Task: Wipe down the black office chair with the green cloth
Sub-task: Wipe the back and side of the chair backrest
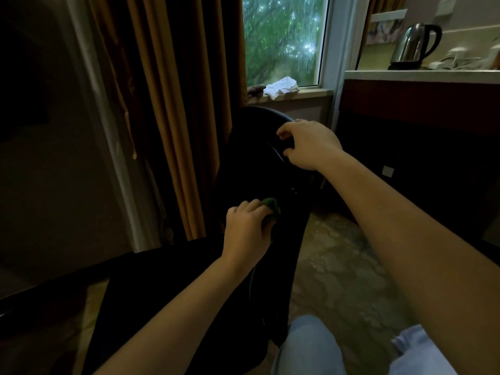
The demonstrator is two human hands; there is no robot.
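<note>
Left hand (246, 231) bunches the green cloth (271, 205) against the black chair (251, 163), and the right hand (308, 142) has its fingers hooked over the top edge.

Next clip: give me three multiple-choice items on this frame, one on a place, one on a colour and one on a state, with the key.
1. Where does the crumpled white cloth lie?
A on the window sill
B in a bucket
C on a bed

2. What colour is the wiping cloth held by the left hand?
A white
B green
C blue

3. What is the right hand doing?
A hanging free
B holding a cup
C gripping the top of the black chair

Key:
1 A, it sits on the ledge just below the glass.
2 B, the wiping cloth shows green at the fingertips.
3 C, its fingers curl over the top edge of the chair back.
</note>
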